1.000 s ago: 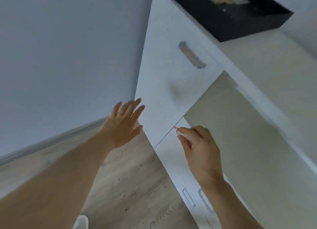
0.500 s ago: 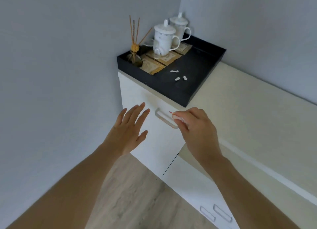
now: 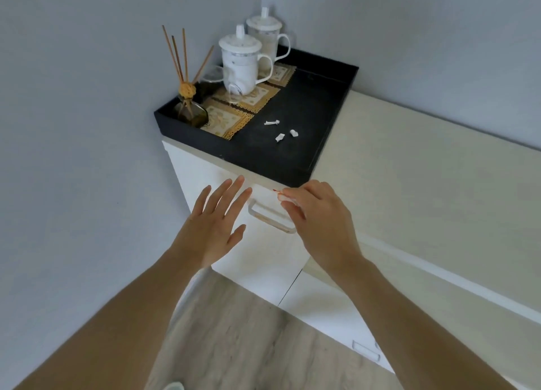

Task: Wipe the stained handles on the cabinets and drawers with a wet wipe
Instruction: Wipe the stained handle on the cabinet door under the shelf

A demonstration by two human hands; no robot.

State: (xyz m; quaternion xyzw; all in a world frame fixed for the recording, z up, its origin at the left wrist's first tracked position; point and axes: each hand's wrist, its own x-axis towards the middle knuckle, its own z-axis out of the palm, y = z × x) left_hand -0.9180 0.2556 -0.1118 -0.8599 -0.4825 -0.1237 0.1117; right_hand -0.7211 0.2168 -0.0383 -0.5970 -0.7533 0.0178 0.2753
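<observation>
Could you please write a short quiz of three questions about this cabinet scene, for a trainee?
1. True or false: the left hand grips the drawer handle.
2. Which stands on the black tray? A) two lidded white cups B) a kettle C) a plant pot
3. Fill in: the right hand pinches a small white ____ just above the handle.

Key:
1. False. Its fingers are spread straight and it holds nothing.
2. A. The two lidded cups stand at the back of the tray, beside a reed diffuser.
3. Wipe, with a reddish mark on it; little of it shows.
</observation>
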